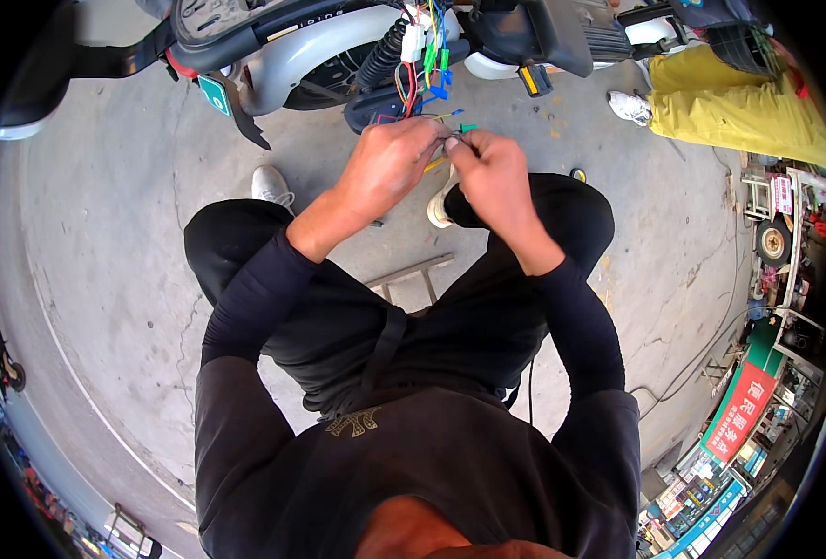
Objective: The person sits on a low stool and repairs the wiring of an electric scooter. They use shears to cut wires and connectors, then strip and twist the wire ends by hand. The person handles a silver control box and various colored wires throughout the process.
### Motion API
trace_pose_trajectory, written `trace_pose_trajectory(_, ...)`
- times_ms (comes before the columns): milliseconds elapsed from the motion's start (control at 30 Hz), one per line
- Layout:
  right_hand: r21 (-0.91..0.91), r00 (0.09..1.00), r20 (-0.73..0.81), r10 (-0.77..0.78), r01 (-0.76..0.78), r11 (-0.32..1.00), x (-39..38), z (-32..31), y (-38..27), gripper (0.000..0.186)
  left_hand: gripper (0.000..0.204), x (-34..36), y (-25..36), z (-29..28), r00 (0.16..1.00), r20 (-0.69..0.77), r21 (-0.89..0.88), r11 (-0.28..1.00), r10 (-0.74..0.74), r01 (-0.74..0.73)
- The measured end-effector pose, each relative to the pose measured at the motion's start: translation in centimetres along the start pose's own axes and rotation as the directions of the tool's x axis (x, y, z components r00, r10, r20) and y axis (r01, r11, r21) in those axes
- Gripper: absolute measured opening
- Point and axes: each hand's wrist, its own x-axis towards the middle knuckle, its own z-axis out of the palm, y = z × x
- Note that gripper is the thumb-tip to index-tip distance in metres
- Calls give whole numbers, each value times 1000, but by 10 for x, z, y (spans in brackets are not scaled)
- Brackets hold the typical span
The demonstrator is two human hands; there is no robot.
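Note:
My left hand (pixel 392 160) and my right hand (pixel 495 175) meet in front of the scooter (pixel 292 47), fingertips almost touching. Both are closed in a pinch on a thin wire, whose exact ends are hidden by the fingers. Just above them hangs a loose bundle of coloured wires (pixel 413 79), red, yellow, blue and green. A white connector (pixel 413 42) sits high in this bundle, with blue connectors (pixel 440 91) lower down. A green piece (pixel 467 129) shows just beyond the right fingertips.
Behind the wires are the scooter's shock absorber (pixel 382 54) and rear wheel (pixel 329 79). Someone in yellow trousers (pixel 730 98) stands at the right. Cluttered shelves (pixel 790 270) line the right side; a cable (pixel 692 368) runs along the concrete floor. Between my legs stands a metal frame (pixel 411 275).

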Motion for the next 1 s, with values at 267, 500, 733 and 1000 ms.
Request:
trace_pose_trajectory(267,-601,891,-80,-448,316,734,-23,-18,-7,19,16,-1,1,0,1000,-15,-16,1000,-15,14)
trace_pose_trajectory(500,-850,633,177,-753,485,207,-1,-19,5,16,16,1,2,4,998,-58,-50,999,-15,12)
trace_pose_trajectory(733,560,856,404,322,-509,654,-10,-25,-17,21,17,-3,-2,1,999,-20,-5,1000,-30,30)
trace_pose_trajectory(1000,-873,655,197,-730,455,173,-8,-16,-7,26,22,-3,1,-5,1000,12,54,998,-21,21)
